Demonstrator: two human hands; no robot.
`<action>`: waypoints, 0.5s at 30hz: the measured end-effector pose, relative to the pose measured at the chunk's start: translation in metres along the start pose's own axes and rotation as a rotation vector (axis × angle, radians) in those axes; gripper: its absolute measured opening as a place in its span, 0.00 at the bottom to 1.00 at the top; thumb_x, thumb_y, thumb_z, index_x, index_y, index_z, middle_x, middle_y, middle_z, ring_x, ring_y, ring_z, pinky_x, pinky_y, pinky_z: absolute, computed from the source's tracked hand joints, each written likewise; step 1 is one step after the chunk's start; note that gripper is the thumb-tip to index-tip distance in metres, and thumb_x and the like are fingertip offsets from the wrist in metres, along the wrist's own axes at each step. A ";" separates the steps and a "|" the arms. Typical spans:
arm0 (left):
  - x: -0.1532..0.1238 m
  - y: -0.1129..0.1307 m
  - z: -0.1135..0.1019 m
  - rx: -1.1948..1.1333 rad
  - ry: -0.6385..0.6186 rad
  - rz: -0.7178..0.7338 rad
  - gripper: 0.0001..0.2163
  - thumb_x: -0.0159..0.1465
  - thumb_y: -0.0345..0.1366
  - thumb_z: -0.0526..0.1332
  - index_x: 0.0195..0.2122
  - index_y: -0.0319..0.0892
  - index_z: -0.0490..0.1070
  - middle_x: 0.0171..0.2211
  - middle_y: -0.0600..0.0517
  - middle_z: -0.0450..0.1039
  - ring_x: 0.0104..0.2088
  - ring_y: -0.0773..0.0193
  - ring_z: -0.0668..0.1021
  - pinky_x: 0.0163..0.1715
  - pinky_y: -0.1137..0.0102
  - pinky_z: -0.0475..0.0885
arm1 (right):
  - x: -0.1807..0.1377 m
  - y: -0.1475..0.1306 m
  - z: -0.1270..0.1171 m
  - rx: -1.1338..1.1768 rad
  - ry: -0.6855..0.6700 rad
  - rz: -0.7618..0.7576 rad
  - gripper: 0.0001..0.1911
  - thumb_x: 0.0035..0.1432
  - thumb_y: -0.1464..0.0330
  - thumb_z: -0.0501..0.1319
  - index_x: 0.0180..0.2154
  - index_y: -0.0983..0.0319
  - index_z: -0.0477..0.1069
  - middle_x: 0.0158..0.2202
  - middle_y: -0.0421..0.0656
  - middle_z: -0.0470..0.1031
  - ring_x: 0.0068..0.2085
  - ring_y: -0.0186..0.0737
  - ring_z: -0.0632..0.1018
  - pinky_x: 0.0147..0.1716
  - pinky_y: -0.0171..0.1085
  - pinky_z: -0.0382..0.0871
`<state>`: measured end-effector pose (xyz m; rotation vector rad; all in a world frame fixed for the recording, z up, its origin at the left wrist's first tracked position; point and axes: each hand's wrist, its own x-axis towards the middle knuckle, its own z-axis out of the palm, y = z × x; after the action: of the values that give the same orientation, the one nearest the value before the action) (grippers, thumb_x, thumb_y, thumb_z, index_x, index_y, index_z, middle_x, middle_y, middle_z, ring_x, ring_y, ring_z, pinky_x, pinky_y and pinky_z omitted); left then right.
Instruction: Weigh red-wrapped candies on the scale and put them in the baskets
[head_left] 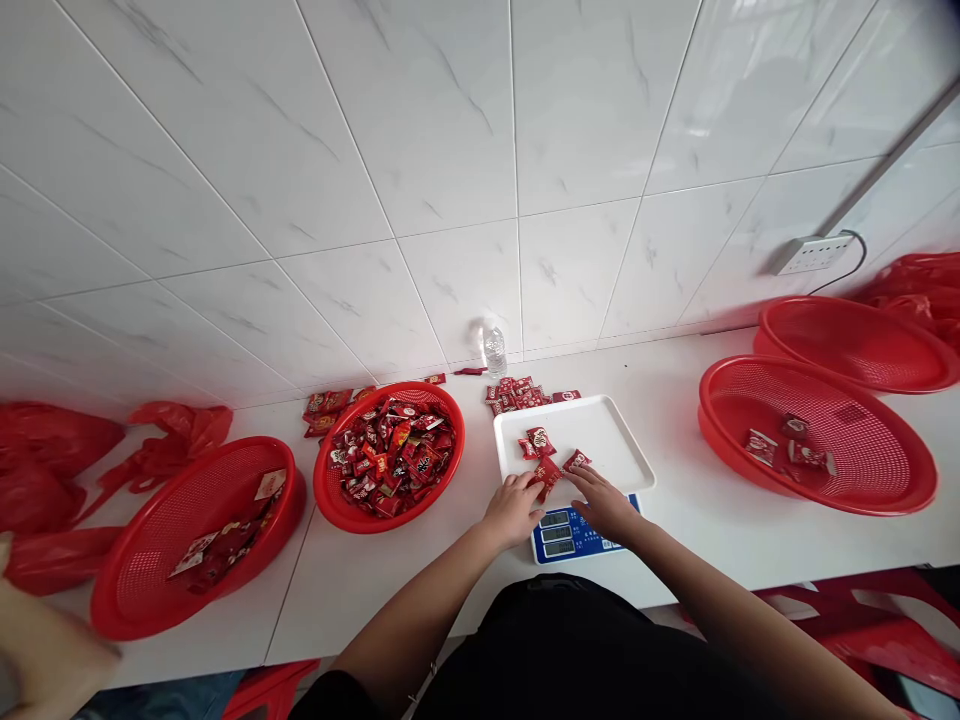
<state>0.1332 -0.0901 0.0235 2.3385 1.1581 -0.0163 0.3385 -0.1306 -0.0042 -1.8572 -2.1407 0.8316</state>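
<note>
A digital scale with a white tray (619, 455) and a blue display panel (592, 535) stands in front of me. Several small red candy packets (540, 440) lie on the tray's left part. My left hand (514, 510) is over the tray's front left corner, its fingertips touching a red packet (547, 476), thumb apart. My right hand (602, 505) reaches over the front edge, fingers stretched out, close beside another red packet (576, 459). Whether it touches that packet I cannot tell.
Left of the scale, a red basket (322, 490) is full of candy packets. Another red basket (124, 575) holds some packets, near a person's blurred arm (52, 640). Loose packets (517, 395) and a clear bottle (494, 348) are by the wall. More red baskets (720, 455) stand right.
</note>
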 end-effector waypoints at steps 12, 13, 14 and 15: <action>0.035 -0.013 -0.012 0.054 0.093 -0.044 0.27 0.59 0.42 0.56 0.60 0.44 0.54 0.64 0.48 0.47 0.63 0.50 0.48 0.60 0.54 0.47 | 0.007 -0.023 -0.006 -0.078 -0.128 -0.130 0.27 0.58 0.58 0.53 0.59 0.51 0.55 0.65 0.38 0.49 0.65 0.49 0.44 0.60 0.54 0.40; 0.038 -0.016 -0.012 0.056 0.079 -0.046 0.28 0.59 0.43 0.56 0.60 0.44 0.54 0.64 0.48 0.47 0.63 0.50 0.48 0.60 0.54 0.46 | 0.007 -0.023 -0.006 -0.081 -0.137 -0.129 0.28 0.58 0.58 0.53 0.59 0.51 0.54 0.65 0.39 0.49 0.65 0.48 0.44 0.60 0.54 0.40; 0.039 -0.018 -0.012 0.059 0.062 -0.047 0.28 0.59 0.44 0.56 0.60 0.44 0.54 0.64 0.48 0.47 0.63 0.49 0.47 0.60 0.53 0.45 | 0.008 -0.023 -0.006 -0.085 -0.142 -0.127 0.28 0.58 0.57 0.52 0.60 0.51 0.54 0.65 0.39 0.49 0.65 0.48 0.44 0.60 0.54 0.39; 0.040 -0.020 -0.011 0.062 0.046 -0.048 0.28 0.59 0.45 0.56 0.60 0.45 0.54 0.64 0.48 0.48 0.63 0.49 0.47 0.60 0.52 0.45 | 0.009 -0.023 -0.006 -0.088 -0.146 -0.124 0.28 0.58 0.57 0.52 0.60 0.51 0.54 0.65 0.39 0.49 0.65 0.48 0.44 0.60 0.54 0.39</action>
<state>0.1415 -0.0456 0.0144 2.3763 1.2532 -0.0157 0.3205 -0.1218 0.0110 -1.7307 -2.3894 0.8844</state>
